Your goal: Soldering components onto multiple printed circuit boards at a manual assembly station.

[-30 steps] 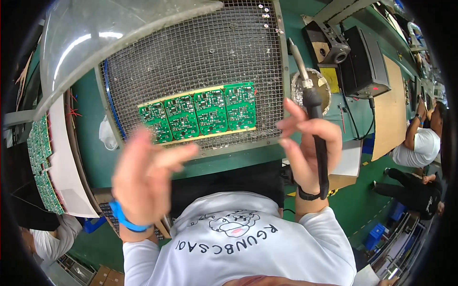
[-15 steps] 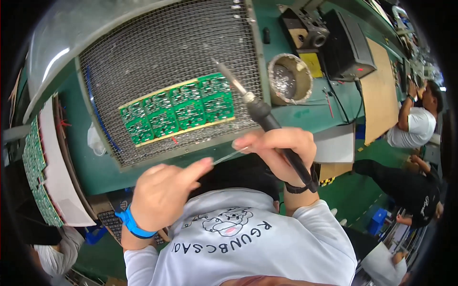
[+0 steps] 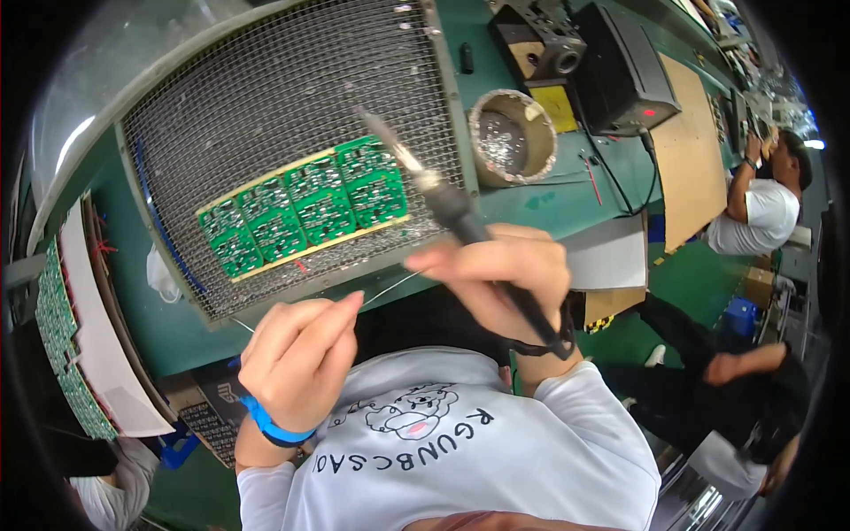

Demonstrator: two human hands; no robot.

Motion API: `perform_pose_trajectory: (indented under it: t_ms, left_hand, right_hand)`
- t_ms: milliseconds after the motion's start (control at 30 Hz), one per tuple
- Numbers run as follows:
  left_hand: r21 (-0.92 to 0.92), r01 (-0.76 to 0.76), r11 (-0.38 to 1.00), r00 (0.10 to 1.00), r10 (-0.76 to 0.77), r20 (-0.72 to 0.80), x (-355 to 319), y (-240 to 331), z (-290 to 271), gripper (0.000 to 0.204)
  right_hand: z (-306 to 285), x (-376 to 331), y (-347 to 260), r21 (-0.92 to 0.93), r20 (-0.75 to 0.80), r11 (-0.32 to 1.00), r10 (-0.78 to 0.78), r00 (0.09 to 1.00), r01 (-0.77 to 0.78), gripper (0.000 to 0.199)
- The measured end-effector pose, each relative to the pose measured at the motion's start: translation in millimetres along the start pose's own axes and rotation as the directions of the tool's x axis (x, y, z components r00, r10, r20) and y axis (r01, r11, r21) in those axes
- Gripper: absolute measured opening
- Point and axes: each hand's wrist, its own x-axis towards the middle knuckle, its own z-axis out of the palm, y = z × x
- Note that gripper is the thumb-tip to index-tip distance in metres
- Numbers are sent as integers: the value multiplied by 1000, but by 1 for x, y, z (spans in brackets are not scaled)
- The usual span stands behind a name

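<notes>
My right grip (image 3: pixel 509 279) is closed around the dark handle of a soldering iron (image 3: pixel 452 208), whose metal tip slants up and away from it, over the far right corner of a green circuit board panel (image 3: pixel 305 208). The panel lies on a tilted wire mesh grille (image 3: pixel 266 106), beyond both grips. My left grip (image 3: pixel 297 358) pinches a thin solder wire (image 3: pixel 390 288) that runs toward the right grip, passing just below the grille's near edge. Beyond the right grip, a round tin of solder residue (image 3: pixel 512 137) sits on the green surface (image 3: pixel 531 199). Far left of my left grip, more green boards (image 3: pixel 62 354) stand stacked on edge.
</notes>
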Motion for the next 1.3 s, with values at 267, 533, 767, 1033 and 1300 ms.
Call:
perform_pose_trajectory:
  t_ms: [267,533,767,1033,1300]
  left_hand:
    - [216,96,972,954,-28,-298,-2,-16,-1,32]
    - [244,36,969,958,35,-283,3,-20,9,28]
    - [260,29,965,959,47,-280,4,-22,16,24]
    - [261,24,965,961,49,-272,8,-20,21,24]
    - [267,14,964,967,55,-249,12,-16,21,25]
  right_hand:
    - [-16,-19,6,19,-251,999,41,967,-38,68]
    - [-14,-23,-18,-274,-163,962,-54,985,7,29]
    - [-8,-15,-19,-320,-112,947,-59,992,20,39]
    - [0,-16,-19,-456,-72,883,-160,985,110,40]
    - [-1,-19,-14,-401,-107,912,-136,985,83,42]
